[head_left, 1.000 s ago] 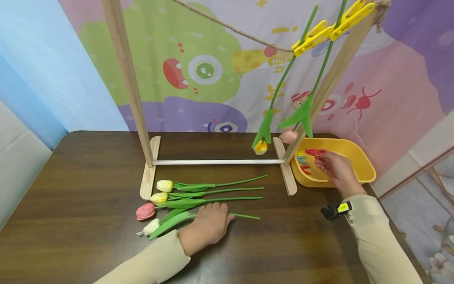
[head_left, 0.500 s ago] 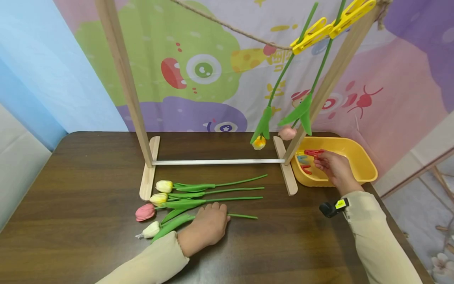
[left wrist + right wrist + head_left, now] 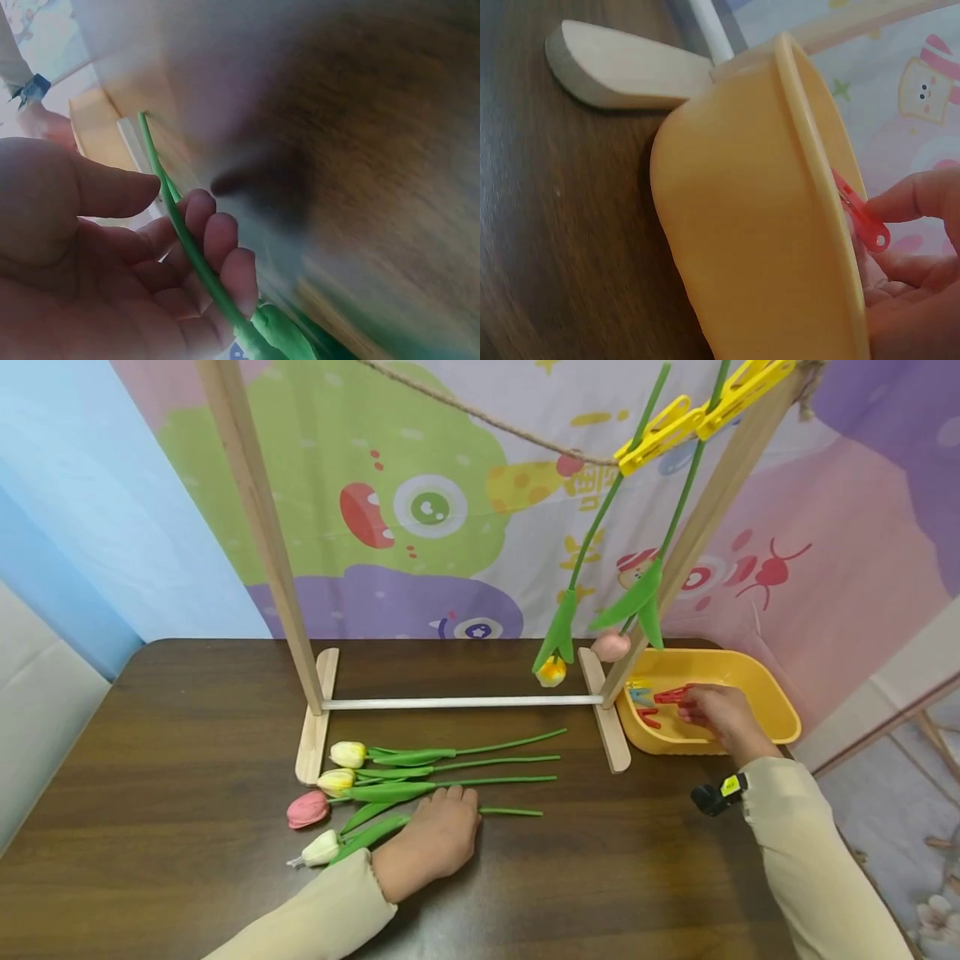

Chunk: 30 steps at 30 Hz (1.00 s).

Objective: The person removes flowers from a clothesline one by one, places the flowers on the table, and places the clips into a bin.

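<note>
On the table at front, my left hand (image 3: 435, 833) holds the stem of an artificial white tulip (image 3: 322, 847). The left wrist view shows the green stem (image 3: 199, 262) lying across curled fingers, the thumb against it. My right hand (image 3: 723, 717) pinches a red clothespin (image 3: 670, 695) between thumb and finger over the yellow basin (image 3: 780, 714). In the right wrist view, the basin's wall partly hides the clothespin (image 3: 864, 217). Beside my left hand lie a pink tulip (image 3: 307, 809) and two yellow tulips, one (image 3: 336, 781) nearer than the other (image 3: 348, 753).
A wooden frame (image 3: 262, 518) with a white crossbar (image 3: 457, 702) stands behind the tulips. Yellow clothespins (image 3: 660, 437) clip two hanging tulips to its rope (image 3: 495, 422). More clothespins (image 3: 641, 697) lie in the basin, beside the frame's right foot (image 3: 611, 739).
My right hand has shifted slightly right and towards me with the red clothespin. My left hand stays almost in place, while the white tulip's stem end has slid a little left.
</note>
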Each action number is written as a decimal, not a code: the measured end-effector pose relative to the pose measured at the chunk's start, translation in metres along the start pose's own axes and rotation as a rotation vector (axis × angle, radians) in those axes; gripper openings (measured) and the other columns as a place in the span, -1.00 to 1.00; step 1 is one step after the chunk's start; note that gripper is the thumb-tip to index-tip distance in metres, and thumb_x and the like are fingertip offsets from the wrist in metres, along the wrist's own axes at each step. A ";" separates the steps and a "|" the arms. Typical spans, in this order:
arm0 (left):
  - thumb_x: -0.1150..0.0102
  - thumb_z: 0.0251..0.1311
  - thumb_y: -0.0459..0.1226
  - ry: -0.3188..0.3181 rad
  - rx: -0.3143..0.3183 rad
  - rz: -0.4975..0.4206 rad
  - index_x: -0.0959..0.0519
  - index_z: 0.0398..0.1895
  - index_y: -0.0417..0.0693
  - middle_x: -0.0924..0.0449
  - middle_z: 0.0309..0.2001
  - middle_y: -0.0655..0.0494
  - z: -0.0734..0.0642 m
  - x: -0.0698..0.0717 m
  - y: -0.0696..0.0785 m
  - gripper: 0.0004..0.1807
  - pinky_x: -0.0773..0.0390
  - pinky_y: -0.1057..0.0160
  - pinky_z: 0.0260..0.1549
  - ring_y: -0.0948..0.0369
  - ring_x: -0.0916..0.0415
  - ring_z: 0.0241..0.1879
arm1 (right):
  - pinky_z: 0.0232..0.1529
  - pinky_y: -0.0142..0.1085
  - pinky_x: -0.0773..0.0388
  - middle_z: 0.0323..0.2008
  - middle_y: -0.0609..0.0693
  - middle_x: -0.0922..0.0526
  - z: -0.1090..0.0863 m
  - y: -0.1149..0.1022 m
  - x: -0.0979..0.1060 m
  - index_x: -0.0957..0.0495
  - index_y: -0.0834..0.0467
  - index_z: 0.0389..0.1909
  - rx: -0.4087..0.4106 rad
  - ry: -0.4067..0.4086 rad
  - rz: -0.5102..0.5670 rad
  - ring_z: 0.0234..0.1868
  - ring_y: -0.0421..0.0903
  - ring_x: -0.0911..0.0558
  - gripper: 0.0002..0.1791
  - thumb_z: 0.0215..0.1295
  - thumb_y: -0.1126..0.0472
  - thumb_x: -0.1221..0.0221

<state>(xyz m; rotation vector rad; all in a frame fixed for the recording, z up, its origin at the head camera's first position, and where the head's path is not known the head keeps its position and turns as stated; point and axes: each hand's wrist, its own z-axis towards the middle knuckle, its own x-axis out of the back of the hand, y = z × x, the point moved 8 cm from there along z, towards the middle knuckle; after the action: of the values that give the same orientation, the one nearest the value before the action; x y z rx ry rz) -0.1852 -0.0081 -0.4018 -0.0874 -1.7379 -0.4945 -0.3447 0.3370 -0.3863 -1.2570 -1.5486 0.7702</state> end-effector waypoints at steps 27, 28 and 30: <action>-0.07 0.11 -0.40 0.030 -0.033 0.038 -0.49 -0.17 -0.23 -0.48 -0.19 -0.13 0.000 0.003 -0.002 -0.80 -0.49 0.01 -0.27 -0.05 -0.46 -0.16 | -0.40 -0.42 -0.56 -0.56 -0.11 -0.56 0.010 0.012 0.001 -0.41 0.51 -0.05 -0.081 -0.069 -0.539 -0.51 -0.24 -0.58 -0.60 0.26 0.24 0.02; -0.07 0.12 -0.40 0.030 -0.032 0.035 -0.48 -0.18 -0.23 -0.47 -0.19 -0.13 0.000 0.003 -0.002 -0.81 -0.49 0.00 -0.26 -0.05 -0.46 -0.16 | -0.40 -0.42 -0.54 -0.56 -0.10 -0.56 0.011 0.011 0.001 -0.42 0.51 -0.07 -0.072 -0.070 -0.569 -0.51 -0.24 -0.57 -0.61 0.26 0.23 0.02; -0.07 0.11 -0.41 0.031 -0.029 0.030 -0.47 -0.20 -0.22 -0.47 -0.19 -0.14 -0.001 0.003 -0.002 -0.83 -0.49 -0.01 -0.27 -0.06 -0.45 -0.16 | -0.40 -0.41 -0.51 -0.54 -0.06 -0.56 0.011 0.009 0.000 -0.43 0.51 -0.10 -0.054 -0.081 -0.627 -0.50 -0.22 -0.55 -0.62 0.26 0.23 0.02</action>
<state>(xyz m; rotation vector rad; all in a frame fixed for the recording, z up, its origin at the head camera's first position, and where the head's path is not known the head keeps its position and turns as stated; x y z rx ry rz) -0.1859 -0.0108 -0.3990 -0.1253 -1.6972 -0.4964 -0.3517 0.3405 -0.3983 -0.7064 -1.8972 0.3733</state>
